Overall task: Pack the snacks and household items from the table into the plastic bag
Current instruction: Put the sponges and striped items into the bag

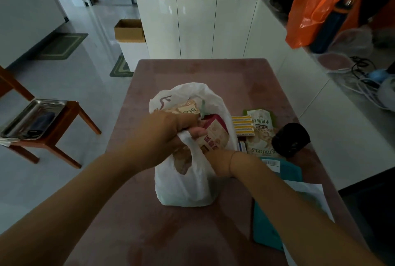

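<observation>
A white plastic bag stands in the middle of the pink table. My left hand grips the bag's near handle and rim, holding the mouth apart. My right hand reaches into the bag from the right; its fingers are hidden behind the plastic. Inside sit a red and cream snack box and a beige packet. On the table to the right lie a yellow striped cloth, a green nut pouch, a black round item and a teal packet.
White paper lies over the teal packet near my right forearm. A wooden stool with a metal tray stands to the left. White cabinets lie beyond the table, and an orange bag sits on the right counter.
</observation>
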A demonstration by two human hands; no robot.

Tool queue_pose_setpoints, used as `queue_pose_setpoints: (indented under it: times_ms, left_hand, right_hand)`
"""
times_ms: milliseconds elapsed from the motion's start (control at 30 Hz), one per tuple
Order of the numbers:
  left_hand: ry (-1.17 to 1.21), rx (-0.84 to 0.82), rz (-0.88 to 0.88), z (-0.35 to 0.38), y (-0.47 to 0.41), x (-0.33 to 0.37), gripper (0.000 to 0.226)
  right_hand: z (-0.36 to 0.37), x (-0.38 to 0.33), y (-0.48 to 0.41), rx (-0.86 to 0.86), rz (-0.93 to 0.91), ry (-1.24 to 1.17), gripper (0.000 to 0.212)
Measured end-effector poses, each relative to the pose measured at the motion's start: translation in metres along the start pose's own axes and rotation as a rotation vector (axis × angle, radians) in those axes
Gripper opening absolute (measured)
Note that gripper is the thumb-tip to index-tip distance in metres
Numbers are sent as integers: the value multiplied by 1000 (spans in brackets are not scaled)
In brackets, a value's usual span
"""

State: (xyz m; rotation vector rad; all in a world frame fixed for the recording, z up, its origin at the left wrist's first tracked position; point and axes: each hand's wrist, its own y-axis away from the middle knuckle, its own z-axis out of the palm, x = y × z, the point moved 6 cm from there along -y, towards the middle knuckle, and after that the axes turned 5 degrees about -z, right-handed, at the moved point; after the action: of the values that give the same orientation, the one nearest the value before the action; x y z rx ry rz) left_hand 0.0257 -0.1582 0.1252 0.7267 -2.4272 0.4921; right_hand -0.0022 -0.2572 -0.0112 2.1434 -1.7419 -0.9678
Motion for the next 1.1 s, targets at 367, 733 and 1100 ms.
queue_pose_setpoints:
  times_ms: [367,733,1100]
  left_hand:
    - [71,-72,-80,8,-11,-4,7]
    - [-28,-12,-153,24,-22,-3,5]
    - [-267,29,-96,28,-24,13,14]
  right_hand:
    - [-50,80,66,450,-96,-921,25]
    - [75,183,-23,693,963,-1120,42]
    - [-16,260,-31,590,551,-937,65]
